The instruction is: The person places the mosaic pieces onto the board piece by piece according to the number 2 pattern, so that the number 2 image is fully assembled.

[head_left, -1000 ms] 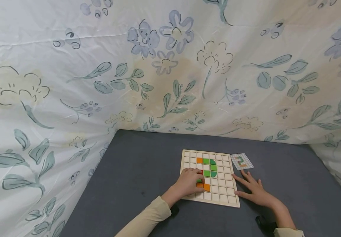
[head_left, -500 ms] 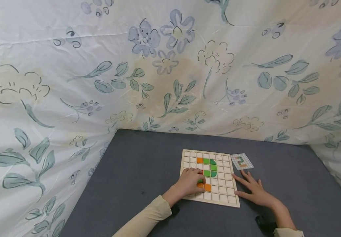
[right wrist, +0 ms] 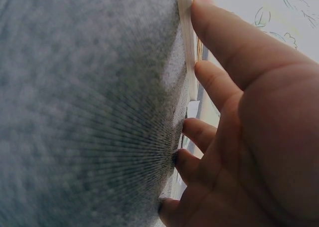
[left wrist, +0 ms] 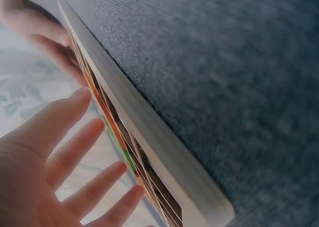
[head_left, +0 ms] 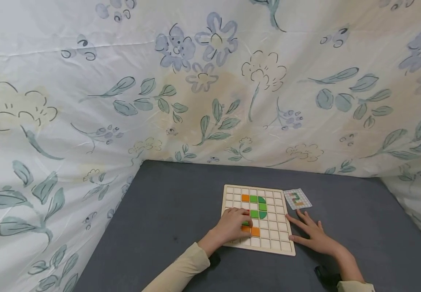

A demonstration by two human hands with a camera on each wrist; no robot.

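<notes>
A wooden grid board (head_left: 276, 234) lies on the table with coloured tiles in some of its squares. Over its left part rests my left hand (head_left: 232, 224), fingers spread and slightly bent, with fingertips right at the tiles. An orange tile (head_left: 255, 231) shows beside the left thumb; a green tile (head_left: 254, 213) and a dark green rounded tile (head_left: 263, 214) lie beyond the fingers. Parts of other tiles are hidden under this hand. My right hand (head_left: 318, 237) spreads its fingers at the board's right edge, thumb and index finger at the rim, the other fingers on the table.
A small pattern card (head_left: 298, 198) with a coloured grid design lies by the board's upper right corner. The dark grey table (head_left: 173, 202) extends on all sides of the board. Floral cloth (head_left: 203, 101) hangs behind and at the sides.
Both hands and the board keep their places. The head view has shifted very slightly.
</notes>
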